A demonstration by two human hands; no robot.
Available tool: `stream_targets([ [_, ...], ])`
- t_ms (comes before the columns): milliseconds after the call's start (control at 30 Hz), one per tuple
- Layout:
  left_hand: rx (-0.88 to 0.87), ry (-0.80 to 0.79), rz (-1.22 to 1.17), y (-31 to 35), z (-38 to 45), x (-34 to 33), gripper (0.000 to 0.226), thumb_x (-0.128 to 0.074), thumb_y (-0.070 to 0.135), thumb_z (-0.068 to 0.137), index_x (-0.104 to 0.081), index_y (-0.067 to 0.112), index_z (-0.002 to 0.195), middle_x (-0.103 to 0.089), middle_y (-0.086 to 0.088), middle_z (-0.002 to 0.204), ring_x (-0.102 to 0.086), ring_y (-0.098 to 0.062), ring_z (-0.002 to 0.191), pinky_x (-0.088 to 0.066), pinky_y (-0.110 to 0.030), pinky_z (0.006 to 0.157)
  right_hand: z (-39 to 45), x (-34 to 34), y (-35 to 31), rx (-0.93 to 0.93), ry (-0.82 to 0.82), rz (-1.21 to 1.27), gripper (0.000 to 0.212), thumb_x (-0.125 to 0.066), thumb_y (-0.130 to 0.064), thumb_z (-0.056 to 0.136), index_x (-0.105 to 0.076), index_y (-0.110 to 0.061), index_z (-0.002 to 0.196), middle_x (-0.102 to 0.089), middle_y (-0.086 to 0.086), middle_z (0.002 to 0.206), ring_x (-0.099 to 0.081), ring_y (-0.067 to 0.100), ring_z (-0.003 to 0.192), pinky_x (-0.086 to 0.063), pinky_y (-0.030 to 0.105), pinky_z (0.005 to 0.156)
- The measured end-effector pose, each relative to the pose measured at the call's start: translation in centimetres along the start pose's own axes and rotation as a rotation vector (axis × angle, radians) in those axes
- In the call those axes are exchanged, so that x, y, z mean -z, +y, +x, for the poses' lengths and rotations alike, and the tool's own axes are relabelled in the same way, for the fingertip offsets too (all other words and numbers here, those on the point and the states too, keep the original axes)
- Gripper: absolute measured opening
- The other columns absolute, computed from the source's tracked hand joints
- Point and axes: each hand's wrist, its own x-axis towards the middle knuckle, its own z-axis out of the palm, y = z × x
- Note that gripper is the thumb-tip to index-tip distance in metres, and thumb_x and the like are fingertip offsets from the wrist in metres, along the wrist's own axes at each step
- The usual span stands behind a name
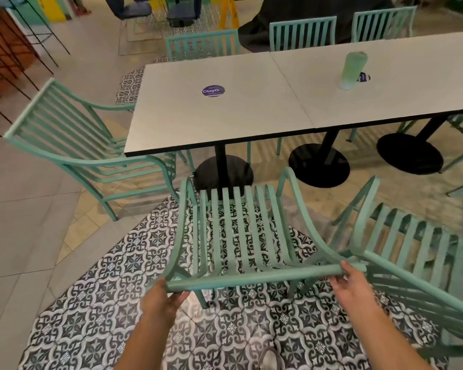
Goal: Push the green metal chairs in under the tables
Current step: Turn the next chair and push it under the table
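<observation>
Directly below you, your left hand (164, 296) and right hand (351, 283) are gripping the top rail of the green chair (238, 236), fingers curling around each end. That chair is standing on the patterned tiles (96, 303), its seat not yet under the white table (211, 108). Another green chair (412, 252) is sitting just beside it on your right.

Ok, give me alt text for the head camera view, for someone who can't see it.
Both hands, left hand and right hand, grip the top rail of a green metal chair that faces a white table and stands short of it on patterned floor tiles. More green chairs stand around; a pale green bottle stands on the adjoining table.
</observation>
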Motion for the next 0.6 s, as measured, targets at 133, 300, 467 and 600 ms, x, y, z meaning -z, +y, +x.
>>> stream_targets([
  [133,-0.046,-0.004,0.075,-2.5,-0.4,-0.2,0.031,-0.052,0.027,0.1,-0.05,0.006,0.123,-0.053,-0.024,0.131,-0.061,-0.036,0.096,-0.058,-0.04,0.047,0.5,1.3,-0.3,0.055,-0.009,-0.024,0.033,-0.058,-0.007,0.092,-0.054,-0.008,0.124,-0.059,0.011,0.122,-0.056,0.024,0.115,-0.042,0.046,0.106],
  [300,0.107,-0.222,0.591,-9.2,-5.2,-2.8,0.061,-0.063,0.042,0.089,-0.048,-0.001,0.129,-0.053,-0.022,0.13,-0.059,-0.042,0.102,-0.057,-0.047,0.065,0.6,6.5,-1.6,0.122,-0.024,-0.059,0.038,-0.059,-0.018,0.092,-0.052,-0.01,0.129,-0.058,0.008,0.117,-0.054,0.023,0.109,-0.041,0.045,0.106],
  [467,0.216,-0.507,0.815,-15.3,-11.2,-10.7,0.052,-0.061,0.04,0.091,-0.049,0.007,0.13,-0.059,-0.019,0.118,-0.064,-0.04,0.098,-0.058,-0.052,0.071,-0.2,12.5,-4.9,0.168,0.066,0.05,0.056,-0.056,-0.027,0.093,-0.037,-0.015,0.144,-0.037,0.014,0.149,-0.043,0.031,0.129,-0.036,0.051,0.109],
  [600,0.229,-0.778,0.984,-19.3,-15.3,-17.0,0.05,-0.056,0.04,0.094,-0.047,0.014,0.135,-0.058,-0.013,0.122,-0.063,-0.033,0.103,-0.057,-0.05,0.083,-1.1,16.0,-7.2,0.229,0.118,0.147,0.047,-0.053,-0.031,0.095,-0.043,-0.02,0.139,-0.038,0.017,0.148,-0.045,0.031,0.129,-0.039,0.053,0.107],
])
